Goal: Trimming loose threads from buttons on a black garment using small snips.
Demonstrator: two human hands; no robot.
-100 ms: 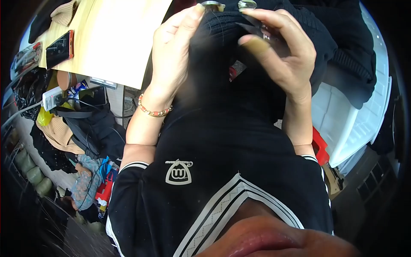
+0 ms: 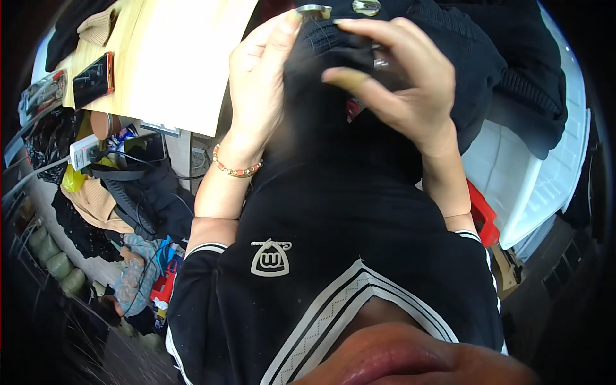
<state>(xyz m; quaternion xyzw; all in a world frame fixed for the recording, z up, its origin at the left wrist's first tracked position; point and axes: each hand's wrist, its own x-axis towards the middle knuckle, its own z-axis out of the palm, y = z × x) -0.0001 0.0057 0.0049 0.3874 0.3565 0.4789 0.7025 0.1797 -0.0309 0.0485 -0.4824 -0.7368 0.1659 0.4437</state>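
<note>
At the top centre, my left hand (image 2: 260,83) pinches the edge of a black knitted garment (image 2: 321,40) between thumb and fingers. A shiny metal-rimmed piece (image 2: 314,11) sits at its thumb tip. My right hand (image 2: 417,83) is just right of it, thumb and index finger apart, the index tip close to the ribbed knit. A yellowish covering wraps the right thumb. Within the right hand a small dark tool with a metal gleam (image 2: 380,63) shows, blurred and partly hidden by the fingers. Beyond the index finger, a clear oval ornament (image 2: 366,7) lies on the black cloth.
On the left stands a pale wooden table (image 2: 179,58) with a phone (image 2: 94,80) and a beige knit piece (image 2: 97,27). Below it are a power strip (image 2: 85,151), cables, bags and clothes. At right, a white plastic basket (image 2: 513,186) holds black garments (image 2: 520,83), beside a red object (image 2: 482,215).
My right hand has moved left toward my left hand, and the dark pointed blades are less visible. My left hand keeps its pinch on the garment.
</note>
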